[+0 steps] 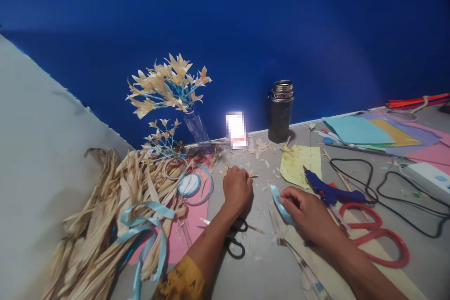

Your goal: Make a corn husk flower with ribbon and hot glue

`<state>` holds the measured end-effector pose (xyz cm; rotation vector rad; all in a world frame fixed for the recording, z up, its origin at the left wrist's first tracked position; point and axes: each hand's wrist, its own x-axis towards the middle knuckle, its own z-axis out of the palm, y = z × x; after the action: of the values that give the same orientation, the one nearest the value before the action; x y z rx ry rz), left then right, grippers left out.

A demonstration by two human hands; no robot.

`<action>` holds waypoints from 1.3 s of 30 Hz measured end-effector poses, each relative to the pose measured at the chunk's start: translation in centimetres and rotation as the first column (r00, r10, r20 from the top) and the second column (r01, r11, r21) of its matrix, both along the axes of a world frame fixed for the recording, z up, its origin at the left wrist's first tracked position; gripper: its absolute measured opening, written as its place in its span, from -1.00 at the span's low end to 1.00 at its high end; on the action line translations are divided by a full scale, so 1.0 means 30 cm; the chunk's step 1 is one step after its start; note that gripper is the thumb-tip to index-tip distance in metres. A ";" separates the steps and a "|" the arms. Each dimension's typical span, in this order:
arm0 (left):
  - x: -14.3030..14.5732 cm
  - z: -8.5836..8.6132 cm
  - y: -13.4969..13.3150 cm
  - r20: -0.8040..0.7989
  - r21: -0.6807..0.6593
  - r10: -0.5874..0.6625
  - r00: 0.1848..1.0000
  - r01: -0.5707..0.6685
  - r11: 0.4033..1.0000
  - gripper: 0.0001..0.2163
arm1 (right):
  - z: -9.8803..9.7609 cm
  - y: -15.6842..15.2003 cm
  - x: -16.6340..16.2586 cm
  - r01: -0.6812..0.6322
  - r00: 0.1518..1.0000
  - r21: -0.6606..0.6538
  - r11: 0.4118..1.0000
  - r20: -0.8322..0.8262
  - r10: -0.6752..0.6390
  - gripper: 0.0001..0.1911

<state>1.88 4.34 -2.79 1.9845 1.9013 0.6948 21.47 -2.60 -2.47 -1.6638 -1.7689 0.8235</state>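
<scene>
Right hand (303, 208) pinches a short blue ribbon (275, 195) over the worktop (269, 281) — apparently ribbon handling, the next move calling for steady fingertips — while the left hand (238, 188) curls near pale scraps (260, 146), its hold unclear.

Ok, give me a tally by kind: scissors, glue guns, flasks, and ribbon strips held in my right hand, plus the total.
Scissors: 2 (red-handled scissors, black-handled scissors)
Glue guns: 1 (blue glue gun)
Flasks: 1 (lidless dark flask)
Ribbon strips in the right hand: 1 (light-blue ribbon strip)
Total: 5
</scene>
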 end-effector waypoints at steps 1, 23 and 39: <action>0.000 -0.008 0.003 0.052 0.007 0.008 0.999 -0.008 1.000 -0.88 | -0.004 0.000 -0.003 -0.008 1.000 -0.012 1.000 0.020 0.008 -0.74; -0.071 0.126 -0.170 0.962 -0.271 0.262 0.071 0.270 0.924 -0.62 | 0.162 0.079 -0.078 -0.214 0.938 0.021 0.977 -0.273 0.212 -0.75; -0.112 0.065 -0.192 0.912 -0.134 0.104 0.396 0.048 0.990 -0.88 | 0.066 0.117 -0.198 -0.239 0.749 -0.319 0.917 -0.662 -0.035 -0.69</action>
<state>-1.47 -1.42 -0.85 1.0029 1.1823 1.2826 15.52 0.90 -0.50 -1.2410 -1.2402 1.6668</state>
